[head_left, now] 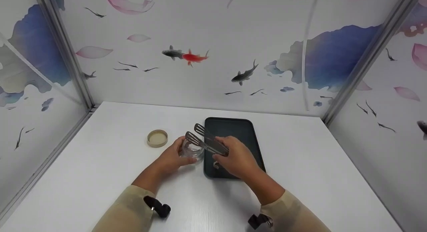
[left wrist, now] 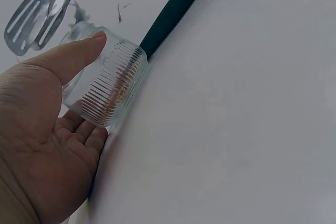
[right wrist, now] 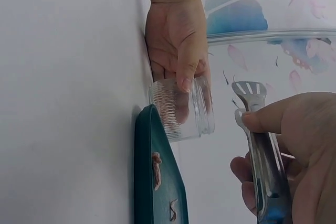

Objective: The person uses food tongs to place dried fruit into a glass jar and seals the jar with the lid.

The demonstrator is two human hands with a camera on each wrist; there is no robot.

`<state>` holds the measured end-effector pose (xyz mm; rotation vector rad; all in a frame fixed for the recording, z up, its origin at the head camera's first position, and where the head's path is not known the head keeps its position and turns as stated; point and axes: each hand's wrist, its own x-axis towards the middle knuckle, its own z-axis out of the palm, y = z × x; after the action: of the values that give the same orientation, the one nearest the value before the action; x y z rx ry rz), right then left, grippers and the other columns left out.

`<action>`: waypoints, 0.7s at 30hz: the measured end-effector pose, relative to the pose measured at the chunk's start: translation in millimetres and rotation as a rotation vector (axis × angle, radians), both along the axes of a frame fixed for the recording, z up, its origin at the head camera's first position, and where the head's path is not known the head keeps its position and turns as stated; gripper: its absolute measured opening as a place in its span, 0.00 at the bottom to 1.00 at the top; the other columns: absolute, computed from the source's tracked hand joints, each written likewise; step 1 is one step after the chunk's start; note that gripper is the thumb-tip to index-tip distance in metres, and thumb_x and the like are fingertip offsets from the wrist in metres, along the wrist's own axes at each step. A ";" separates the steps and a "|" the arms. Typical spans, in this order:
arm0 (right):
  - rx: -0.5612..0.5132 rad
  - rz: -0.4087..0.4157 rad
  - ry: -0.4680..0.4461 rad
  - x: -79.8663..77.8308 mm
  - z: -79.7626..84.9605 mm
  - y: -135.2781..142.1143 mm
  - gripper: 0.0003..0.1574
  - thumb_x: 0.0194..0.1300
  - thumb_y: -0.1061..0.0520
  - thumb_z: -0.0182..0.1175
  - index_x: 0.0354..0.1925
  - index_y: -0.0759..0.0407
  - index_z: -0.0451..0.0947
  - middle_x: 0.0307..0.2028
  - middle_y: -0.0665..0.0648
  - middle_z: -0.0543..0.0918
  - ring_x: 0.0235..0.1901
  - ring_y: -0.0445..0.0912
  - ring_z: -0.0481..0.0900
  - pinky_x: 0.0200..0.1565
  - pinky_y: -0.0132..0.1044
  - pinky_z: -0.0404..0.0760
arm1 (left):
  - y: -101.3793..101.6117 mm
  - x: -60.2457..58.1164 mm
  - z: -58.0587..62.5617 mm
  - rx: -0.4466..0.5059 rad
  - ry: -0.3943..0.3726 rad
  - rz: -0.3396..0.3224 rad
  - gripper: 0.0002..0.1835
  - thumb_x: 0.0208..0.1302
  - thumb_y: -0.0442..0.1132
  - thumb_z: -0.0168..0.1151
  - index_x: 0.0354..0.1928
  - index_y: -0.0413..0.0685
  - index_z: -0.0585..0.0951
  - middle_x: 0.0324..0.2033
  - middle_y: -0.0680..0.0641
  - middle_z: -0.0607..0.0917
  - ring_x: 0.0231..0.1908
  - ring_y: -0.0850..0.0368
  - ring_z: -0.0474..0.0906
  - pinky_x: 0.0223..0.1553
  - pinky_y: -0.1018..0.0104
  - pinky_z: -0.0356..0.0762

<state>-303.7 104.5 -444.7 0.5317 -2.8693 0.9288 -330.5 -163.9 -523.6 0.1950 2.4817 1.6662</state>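
2 bare tong tips point(head_left: 191, 138) part near the mouth of the glass jar point(head_left: 192, 153) in the head view; your right hand point(head_left: 238, 156) holds the tongs point(head_left: 216, 147), your left hand point(head_left: 171, 158) the jar, beside the tray point(head_left: 233, 126). Left wrist: thumb point(left wrist: 84, 56) and fingers span the jar; brace it steadily. Right wrist: thumb opposes fingers point(right wrist: 241, 170); squeeze lightly, clear of the rim.

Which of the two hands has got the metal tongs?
The right hand: its fingers and thumb grip the metal tongs, whereas the left hand holds the open glass jar.
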 end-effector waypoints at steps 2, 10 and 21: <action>-0.012 -0.003 0.001 -0.3 -0.5 0.6 0.44 0.65 0.46 0.78 0.76 0.46 0.75 0.64 0.51 0.82 0.52 0.46 0.85 0.51 0.44 0.87 | -0.3 0.5 -0.2 -0.010 -0.001 0.003 0.58 0.60 0.53 0.82 0.86 0.60 0.56 0.84 0.46 0.63 0.83 0.42 0.59 0.84 0.43 0.57; -0.003 -0.048 -0.012 -1.3 -0.5 5.3 0.48 0.63 0.45 0.79 0.77 0.43 0.73 0.67 0.51 0.80 0.51 0.47 0.84 0.52 0.45 0.86 | 0.7 -1.2 -1.8 -0.014 -0.008 0.006 0.55 0.58 0.53 0.83 0.83 0.68 0.59 0.82 0.48 0.66 0.83 0.43 0.60 0.84 0.43 0.58; -0.012 -0.117 -0.029 -7.9 -2.7 24.0 0.48 0.63 0.45 0.78 0.77 0.43 0.72 0.65 0.51 0.80 0.53 0.49 0.82 0.52 0.46 0.84 | 0.8 -2.6 -2.0 0.037 0.038 -0.028 0.51 0.59 0.47 0.83 0.81 0.64 0.64 0.78 0.49 0.73 0.82 0.43 0.64 0.83 0.45 0.59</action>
<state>-311.6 128.5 -447.4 0.3479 -2.8822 0.9421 -333.1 -163.0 -525.6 0.2671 2.4652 1.7133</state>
